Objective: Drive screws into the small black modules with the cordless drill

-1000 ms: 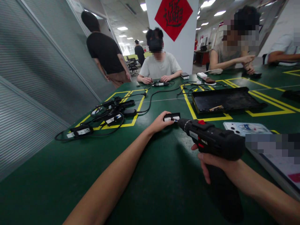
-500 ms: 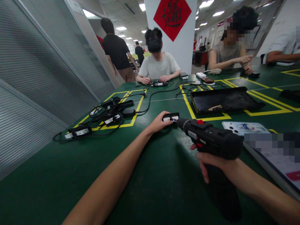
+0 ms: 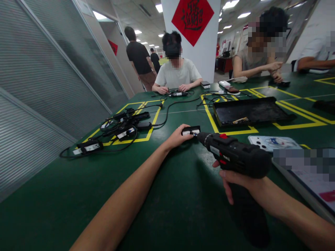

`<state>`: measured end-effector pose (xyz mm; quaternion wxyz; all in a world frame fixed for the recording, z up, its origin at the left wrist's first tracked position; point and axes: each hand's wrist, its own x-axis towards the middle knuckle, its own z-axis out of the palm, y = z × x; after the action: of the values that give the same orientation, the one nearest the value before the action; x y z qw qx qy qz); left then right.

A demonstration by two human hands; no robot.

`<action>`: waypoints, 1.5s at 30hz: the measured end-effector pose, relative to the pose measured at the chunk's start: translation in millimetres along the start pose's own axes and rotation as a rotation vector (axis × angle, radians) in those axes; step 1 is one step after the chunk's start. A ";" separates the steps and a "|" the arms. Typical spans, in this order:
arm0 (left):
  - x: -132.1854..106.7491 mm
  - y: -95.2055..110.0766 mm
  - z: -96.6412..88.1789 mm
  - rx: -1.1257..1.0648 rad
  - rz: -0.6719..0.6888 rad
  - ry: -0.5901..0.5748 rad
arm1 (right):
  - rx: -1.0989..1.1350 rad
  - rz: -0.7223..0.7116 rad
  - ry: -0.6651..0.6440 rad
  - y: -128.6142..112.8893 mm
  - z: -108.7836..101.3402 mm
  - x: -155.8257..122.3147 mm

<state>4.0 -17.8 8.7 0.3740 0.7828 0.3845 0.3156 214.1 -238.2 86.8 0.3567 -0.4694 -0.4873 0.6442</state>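
My left hand (image 3: 181,136) grips the left end of a small black case with a white label (image 3: 190,131), keeping it on the green table. In my right hand (image 3: 237,179) is a black and red cordless drill (image 3: 230,153), held by its handle. The drill points left and away from me. Its bit meets the case at the right part of the label; whether a screw sits under the tip is too small to make out.
Several black power adapters with cables (image 3: 128,127) lie in a yellow-taped square at left. A black tray (image 3: 251,111) holds a small part at right. Nearer stand a phone (image 3: 273,142) and a laptop-like slab (image 3: 311,184). Across the table a person (image 3: 178,73) handles another adapter.
Both my hands, the drill and the case stay where they were. In the background, a walking person in dark clothes has moved to the right.
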 end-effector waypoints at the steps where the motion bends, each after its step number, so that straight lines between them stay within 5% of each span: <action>1: -0.1 -0.1 -0.2 -0.001 0.001 -0.001 | -0.006 -0.001 0.000 -0.4 0.0 0.0; 34: 1.8 -2.6 -1.7 -0.031 0.021 -0.048 | -0.079 0.053 0.047 7.7 -3.7 2.5; 40: 2.3 -3.0 -3.4 -0.065 0.020 -0.072 | 0.020 0.029 -0.061 25.8 -13.4 16.1; 45: 1.2 -2.4 -2.5 -0.050 0.014 -0.062 | 0.023 0.038 0.011 20.6 -10.1 14.6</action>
<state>1.8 -14.9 8.3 0.4032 0.7851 0.3592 0.3033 219.1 -227.4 62.4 0.3526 -0.4780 -0.4687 0.6539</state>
